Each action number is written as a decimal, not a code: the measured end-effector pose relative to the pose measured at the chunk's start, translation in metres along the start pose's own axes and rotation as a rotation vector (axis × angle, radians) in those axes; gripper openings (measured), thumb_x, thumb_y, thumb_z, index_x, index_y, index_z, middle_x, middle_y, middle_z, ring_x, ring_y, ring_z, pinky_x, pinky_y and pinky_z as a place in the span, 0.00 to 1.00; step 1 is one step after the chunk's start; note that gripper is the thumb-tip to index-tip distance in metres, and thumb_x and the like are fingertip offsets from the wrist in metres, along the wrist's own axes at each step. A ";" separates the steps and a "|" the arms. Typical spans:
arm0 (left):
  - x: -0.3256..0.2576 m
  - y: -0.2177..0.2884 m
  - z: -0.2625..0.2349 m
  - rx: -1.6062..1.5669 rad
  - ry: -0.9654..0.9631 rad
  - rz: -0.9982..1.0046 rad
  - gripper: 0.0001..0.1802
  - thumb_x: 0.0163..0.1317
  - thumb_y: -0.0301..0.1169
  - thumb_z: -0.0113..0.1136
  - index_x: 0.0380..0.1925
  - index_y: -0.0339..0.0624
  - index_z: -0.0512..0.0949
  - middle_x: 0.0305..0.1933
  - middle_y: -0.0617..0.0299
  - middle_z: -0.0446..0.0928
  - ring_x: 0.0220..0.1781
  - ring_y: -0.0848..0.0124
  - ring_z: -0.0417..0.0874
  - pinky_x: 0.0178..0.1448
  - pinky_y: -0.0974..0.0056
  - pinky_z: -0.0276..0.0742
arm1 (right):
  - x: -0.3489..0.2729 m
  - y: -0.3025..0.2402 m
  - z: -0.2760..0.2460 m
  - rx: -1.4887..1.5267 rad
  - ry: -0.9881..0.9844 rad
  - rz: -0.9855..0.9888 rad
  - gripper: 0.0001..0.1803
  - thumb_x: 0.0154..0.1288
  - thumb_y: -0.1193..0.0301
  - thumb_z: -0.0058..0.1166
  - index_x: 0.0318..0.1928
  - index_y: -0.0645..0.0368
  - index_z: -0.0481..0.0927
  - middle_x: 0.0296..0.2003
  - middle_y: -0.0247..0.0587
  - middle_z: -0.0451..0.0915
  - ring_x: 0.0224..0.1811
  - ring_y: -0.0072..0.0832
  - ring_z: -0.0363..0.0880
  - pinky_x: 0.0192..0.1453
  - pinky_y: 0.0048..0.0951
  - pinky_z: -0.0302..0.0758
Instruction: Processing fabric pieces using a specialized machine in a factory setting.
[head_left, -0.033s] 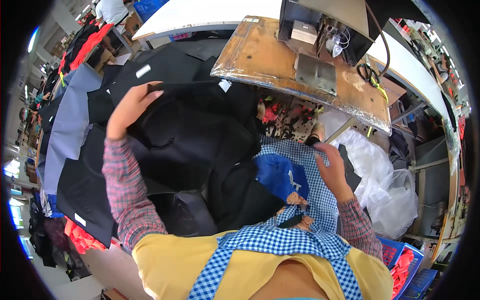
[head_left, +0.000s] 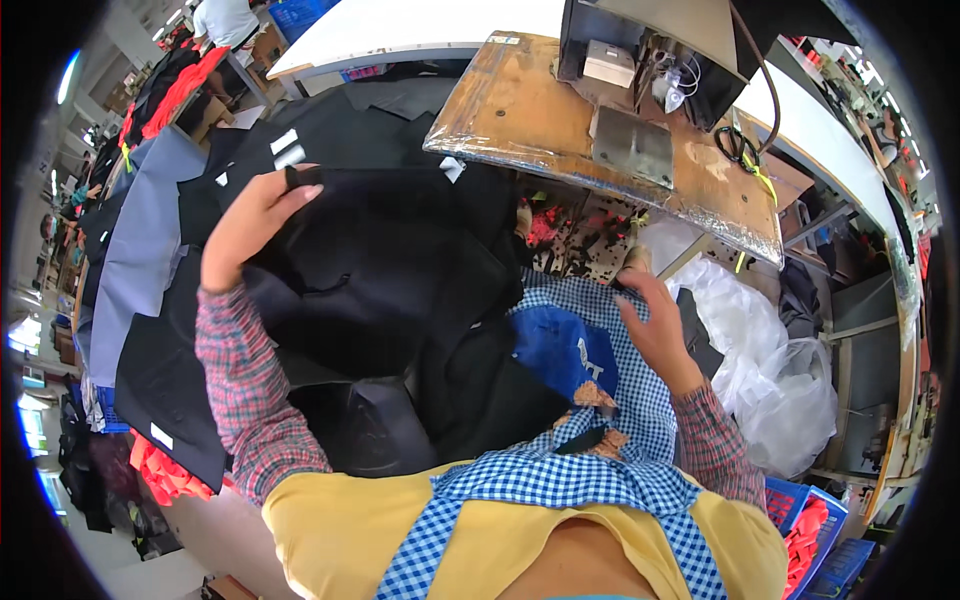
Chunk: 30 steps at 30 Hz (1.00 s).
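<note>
My left hand (head_left: 250, 225) is raised and shut on the top edge of a black garment piece (head_left: 390, 270), thumb and fingers pinching it. The piece hangs down over my lap and over other dark cloth. My right hand (head_left: 655, 320) lies palm down on a blue-and-white checked cloth (head_left: 640, 400) at my right knee, fingers stretched out, with nothing seen in it. A blue cloth item with a white mark (head_left: 560, 350) sits just left of that hand.
A wooden sewing table (head_left: 520, 110) with a metal plate (head_left: 632, 145) and a machine (head_left: 650, 50) stands ahead. Stacked black and grey cut pieces (head_left: 140, 260) lie left, red cloth (head_left: 165, 475) below them. A white plastic bag (head_left: 770, 350) and blue crates (head_left: 810, 530) are to the right.
</note>
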<state>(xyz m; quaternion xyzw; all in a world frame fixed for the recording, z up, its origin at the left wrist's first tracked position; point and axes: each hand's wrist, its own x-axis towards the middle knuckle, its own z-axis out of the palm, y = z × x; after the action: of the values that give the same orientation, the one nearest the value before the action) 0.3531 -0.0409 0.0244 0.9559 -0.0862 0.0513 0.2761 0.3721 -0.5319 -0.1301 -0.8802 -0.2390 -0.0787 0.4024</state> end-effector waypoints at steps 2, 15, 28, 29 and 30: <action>-0.015 0.045 -0.009 -0.033 -0.053 -0.023 0.13 0.67 0.30 0.57 0.46 0.31 0.78 0.35 0.55 0.82 0.39 0.76 0.80 0.46 0.69 0.74 | 0.032 -0.038 0.009 0.172 -0.010 -0.084 0.25 0.59 0.69 0.63 0.56 0.62 0.74 0.54 0.49 0.77 0.62 0.42 0.72 0.64 0.37 0.67; 0.102 0.153 0.093 -0.483 -0.348 0.103 0.17 0.69 0.35 0.57 0.47 0.31 0.77 0.38 0.73 0.77 0.40 0.85 0.73 0.45 0.77 0.70 | 0.045 -0.084 0.007 0.923 -0.187 0.103 0.19 0.69 0.66 0.55 0.54 0.66 0.75 0.44 0.39 0.81 0.46 0.19 0.76 0.54 0.25 0.72; 0.223 0.166 0.139 -0.402 -0.186 0.222 0.19 0.64 0.32 0.64 0.51 0.33 0.79 0.44 0.66 0.81 0.48 0.80 0.77 0.56 0.74 0.70 | 0.099 -0.056 0.040 0.610 0.307 0.041 0.21 0.70 0.66 0.50 0.58 0.66 0.70 0.39 0.60 0.82 0.42 0.55 0.81 0.46 0.43 0.77; 0.229 0.166 0.141 -0.417 -0.212 0.215 0.19 0.64 0.32 0.64 0.51 0.33 0.79 0.44 0.67 0.81 0.48 0.80 0.77 0.56 0.74 0.70 | 0.103 -0.052 0.043 0.530 0.314 0.063 0.22 0.70 0.65 0.50 0.58 0.66 0.69 0.38 0.61 0.82 0.41 0.56 0.81 0.45 0.45 0.77; 0.234 0.167 0.143 -0.389 -0.210 0.229 0.18 0.64 0.32 0.63 0.51 0.33 0.80 0.44 0.66 0.81 0.48 0.80 0.77 0.57 0.73 0.69 | 0.107 -0.050 0.044 0.528 0.316 0.068 0.22 0.70 0.65 0.50 0.58 0.66 0.69 0.38 0.61 0.82 0.41 0.56 0.81 0.45 0.45 0.77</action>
<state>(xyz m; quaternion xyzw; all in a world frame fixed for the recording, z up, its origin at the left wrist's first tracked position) 0.5577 -0.2887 0.0243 0.8688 -0.2305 -0.0349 0.4368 0.4386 -0.4329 -0.0903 -0.7296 -0.1561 -0.1364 0.6517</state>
